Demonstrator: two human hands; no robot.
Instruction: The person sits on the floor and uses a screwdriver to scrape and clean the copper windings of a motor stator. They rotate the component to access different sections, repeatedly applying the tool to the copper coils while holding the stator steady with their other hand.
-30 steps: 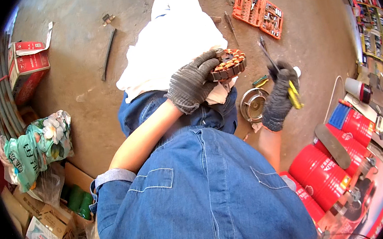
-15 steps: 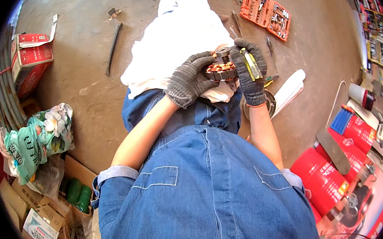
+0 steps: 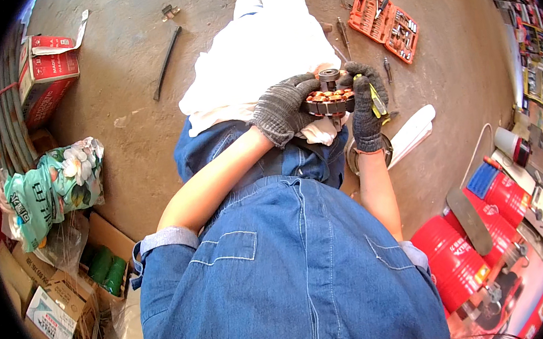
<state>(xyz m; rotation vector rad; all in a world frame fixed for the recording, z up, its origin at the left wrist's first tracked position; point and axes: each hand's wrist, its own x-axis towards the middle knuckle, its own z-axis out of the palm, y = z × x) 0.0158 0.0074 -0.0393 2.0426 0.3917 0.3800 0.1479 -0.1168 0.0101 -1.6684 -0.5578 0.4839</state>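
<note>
A ring-shaped motor stator (image 3: 330, 107) with copper windings and a dark laminated core rests over the white cloth (image 3: 244, 75) on my lap. A round metal bearing (image 3: 328, 74) stands up at its top. My left hand (image 3: 284, 107), in a dark knitted glove, grips the stator's left side; the fingertips are partly hidden behind it. On the other side is my right hand (image 3: 365, 113), also gloved, with curled fingers close against the stator. A yellow-green tool handle (image 3: 379, 103), like a screwdriver's, is held in it; its working end is hidden.
An orange socket set case (image 3: 383, 23) lies spread on the floor ahead right. A screwdriver (image 3: 343, 37), a black hose piece (image 3: 167, 63) and a white roll (image 3: 414, 134) lie around me. Red drums (image 3: 450, 260) stand at right; cardboard boxes (image 3: 69, 290) and a green bag (image 3: 54, 192) at left.
The whole view has shifted slightly. My right hand has turned, so the yellow-green handle now shows more edge-on behind the fingers. My left hand keeps its hold on the stator.
</note>
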